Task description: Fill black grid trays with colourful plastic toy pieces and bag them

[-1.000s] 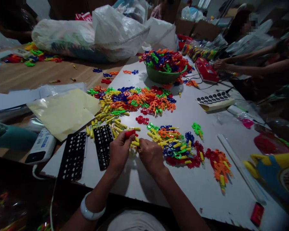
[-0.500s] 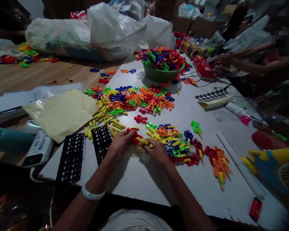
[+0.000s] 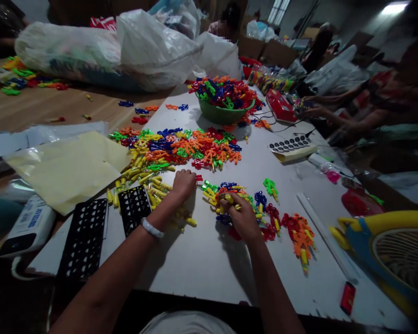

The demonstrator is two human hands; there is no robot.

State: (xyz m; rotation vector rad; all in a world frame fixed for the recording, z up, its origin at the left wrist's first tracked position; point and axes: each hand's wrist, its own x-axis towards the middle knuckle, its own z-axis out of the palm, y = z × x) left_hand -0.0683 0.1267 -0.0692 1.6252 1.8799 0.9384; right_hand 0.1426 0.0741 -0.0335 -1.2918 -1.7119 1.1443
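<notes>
My left hand (image 3: 184, 184) is curled over the table, back upward, at a red plastic figure (image 3: 199, 177) that pokes out past its fingers. Its fingertips are mostly hidden. Small yellow tubes (image 3: 229, 199) sit in the closed fingers of my right hand (image 3: 242, 215), above a mixed pile of figures and tubes. Beyond both hands spreads a heap of orange, blue, green and red figures (image 3: 195, 144). Loose yellow tubes (image 3: 156, 188) lie left of and beneath my left forearm.
Two black perforated trays (image 3: 83, 236) lie at left by a white power bank (image 3: 29, 227) and yellow sheets (image 3: 73, 162). A green bowl (image 3: 223, 113) of figures stands behind. At right are a clear bar (image 3: 325, 236), a yellow-blue fan (image 3: 369, 232) and a co-worker's arms (image 3: 341, 118).
My hands, together before, are now apart. The left has moved forward to the red figure on the table; the right has moved over the right-hand pile. The red figure held between them is gone from view.
</notes>
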